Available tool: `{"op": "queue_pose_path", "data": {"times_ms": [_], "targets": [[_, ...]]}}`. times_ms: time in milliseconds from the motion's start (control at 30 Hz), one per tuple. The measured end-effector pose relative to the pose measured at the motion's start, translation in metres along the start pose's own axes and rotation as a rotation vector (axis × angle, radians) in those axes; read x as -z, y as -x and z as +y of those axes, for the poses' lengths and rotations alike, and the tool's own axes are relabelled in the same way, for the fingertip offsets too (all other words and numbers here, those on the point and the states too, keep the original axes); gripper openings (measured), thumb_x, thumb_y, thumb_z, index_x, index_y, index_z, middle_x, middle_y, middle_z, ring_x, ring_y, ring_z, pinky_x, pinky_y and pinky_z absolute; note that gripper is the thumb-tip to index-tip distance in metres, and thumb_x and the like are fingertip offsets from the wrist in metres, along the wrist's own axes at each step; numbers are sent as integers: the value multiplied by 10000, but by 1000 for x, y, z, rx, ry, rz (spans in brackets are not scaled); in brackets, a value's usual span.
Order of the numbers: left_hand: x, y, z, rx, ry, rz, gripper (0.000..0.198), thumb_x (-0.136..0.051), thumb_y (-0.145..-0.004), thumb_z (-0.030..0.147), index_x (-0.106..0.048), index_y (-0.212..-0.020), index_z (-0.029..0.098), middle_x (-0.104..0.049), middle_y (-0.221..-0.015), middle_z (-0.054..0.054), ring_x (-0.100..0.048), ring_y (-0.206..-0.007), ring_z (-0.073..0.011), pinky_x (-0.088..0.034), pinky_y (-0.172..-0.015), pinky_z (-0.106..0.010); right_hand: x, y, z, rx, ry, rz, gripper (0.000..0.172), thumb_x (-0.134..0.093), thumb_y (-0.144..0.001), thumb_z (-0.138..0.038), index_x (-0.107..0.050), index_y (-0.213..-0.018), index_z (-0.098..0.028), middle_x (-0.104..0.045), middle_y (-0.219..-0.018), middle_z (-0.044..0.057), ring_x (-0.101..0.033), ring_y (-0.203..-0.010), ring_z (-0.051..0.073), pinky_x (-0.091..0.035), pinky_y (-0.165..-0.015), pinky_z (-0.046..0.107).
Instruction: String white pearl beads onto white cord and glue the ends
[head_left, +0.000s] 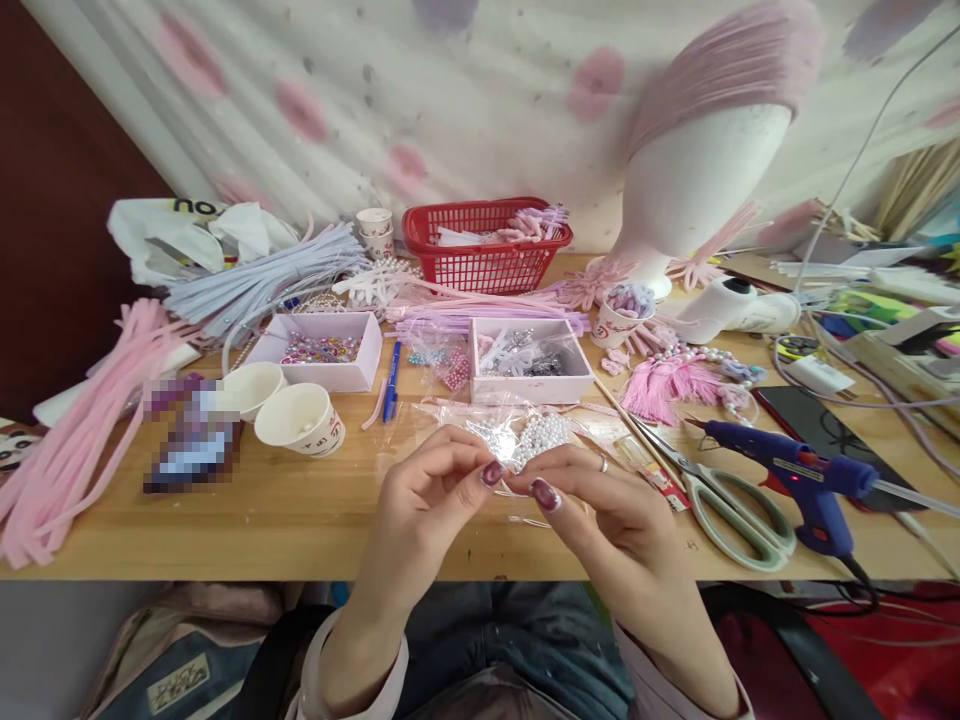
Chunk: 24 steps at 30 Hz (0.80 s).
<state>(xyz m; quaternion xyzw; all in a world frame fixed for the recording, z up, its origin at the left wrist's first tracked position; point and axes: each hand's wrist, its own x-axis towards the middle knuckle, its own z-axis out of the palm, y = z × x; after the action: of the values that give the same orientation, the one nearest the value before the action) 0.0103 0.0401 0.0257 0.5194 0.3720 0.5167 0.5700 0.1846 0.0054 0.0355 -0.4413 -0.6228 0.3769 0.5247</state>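
My left hand [431, 505] and my right hand [611, 510] come together above the table's front edge, fingertips almost touching. Both have thumb and forefinger pinched, on something small and thin that the fingers mostly hide. Just behind the fingertips lie white pearl beads [544, 438] in a clear plastic bag [499, 435]. A thin white loop [529, 521] shows on the table below the hands. To the right of my right hand are scissors [739, 515] with pale green handles and a blue glue gun [799, 470] with a small red light.
Two paper cups [300, 420] stand left, near a white box [326, 345] of colourful beads. Another white box [532, 365] holds small parts. Behind are a red basket [487, 245] and a white mannequin head [690, 190]. Pink strips [90, 430] lie far left, a phone [840, 440] right.
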Motion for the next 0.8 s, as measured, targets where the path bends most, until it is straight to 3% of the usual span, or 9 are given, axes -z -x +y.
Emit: {"op": "queue_pose_path", "data": {"times_ms": [100, 200, 233, 333, 433, 600, 700, 767, 800], "targets": [[-2, 0, -5, 26, 76, 47, 189, -752, -870, 370, -765, -770, 211, -709, -918, -66, -641, -912, -203, -503, -819, -299, 5, -1, 4, -56, -114, 131, 203, -643, -970, -286, -784, -825, -267, -700, -818, 24, -643, -819, 184, -501, -766, 290], [-14, 4, -15, 78, 288, -84, 235, -783, -832, 425, -742, -734, 215, -714, -1191, -107, -625, -1177, -281, -504, -987, -393, 0, -6, 9, -101, -558, 154, 287, -622, -952, -430, -750, -746, -277, -681, -749, 19, -648, -736, 193, -545, -729, 312], [-20, 6, -19, 85, 347, -144, 269, -800, -805, 456, -736, -712, 212, -699, -1230, -117, -613, -1213, -307, -505, -1007, -425, -4, -8, 10, -124, -701, 131, 281, -606, -944, -467, -766, -795, -291, -718, -811, 27, -679, -771, 208, -571, -749, 332], [-33, 11, -27, 79, 333, -109, 292, -793, -803, 482, -734, -713, 211, -717, -1049, -106, -678, -1052, -270, -547, -931, -389, -14, -8, 13, -134, -869, 112, 300, -576, -933, -511, -780, -1067, -337, -746, -1204, 35, -690, -1129, 260, -580, -953, 404], [-37, 14, -24, 93, 105, -68, 197, -729, -876, 387, -757, -787, 213, -712, -847, -62, -688, -830, -207, -570, -756, -303, -13, -4, 14, -116, -736, 71, 298, -600, -940, -469, -769, -1141, -327, -706, -1316, 47, -598, -1307, 284, -530, -1056, 434], [-30, 13, -8, 43, -189, -231, 143, -709, -848, 171, -802, -768, 242, -779, -854, -54, -717, -824, -221, -585, -761, -317, 12, -8, 3, -219, -368, -201, 190, -643, -961, -365, -792, -1065, -311, -762, -1167, 72, -707, -1125, 253, -581, -966, 370], [-14, 10, -6, 4, -234, -207, 134, -724, -832, 171, -812, -762, 244, -786, -829, -61, -722, -810, -229, -585, -762, -337, 36, -14, -5, -190, -163, -328, 178, -678, -935, -366, -803, -1040, -296, -786, -1083, 73, -740, -1036, 258, -620, -890, 363], [8, 6, -6, 8, -144, -95, 125, -712, -869, 263, -813, -809, 219, -782, -847, -82, -718, -749, -214, -585, -668, -309, 58, -12, -6, -174, 52, -211, 159, -743, -880, -356, -816, -998, -278, -799, -1018, 79, -761, -931, 266, -650, -770, 340], [22, 4, -6, 7, -84, -16, 148, -716, -875, 309, -812, -823, 209, -781, -865, -87, -717, -734, -205, -585, -649, -298, 71, -7, -5, -151, 170, -77, 148, -774, -854, -348, -822, -973, -274, -800, -1020, 82, -759, -916, 271, -651, -729, 331]]}}
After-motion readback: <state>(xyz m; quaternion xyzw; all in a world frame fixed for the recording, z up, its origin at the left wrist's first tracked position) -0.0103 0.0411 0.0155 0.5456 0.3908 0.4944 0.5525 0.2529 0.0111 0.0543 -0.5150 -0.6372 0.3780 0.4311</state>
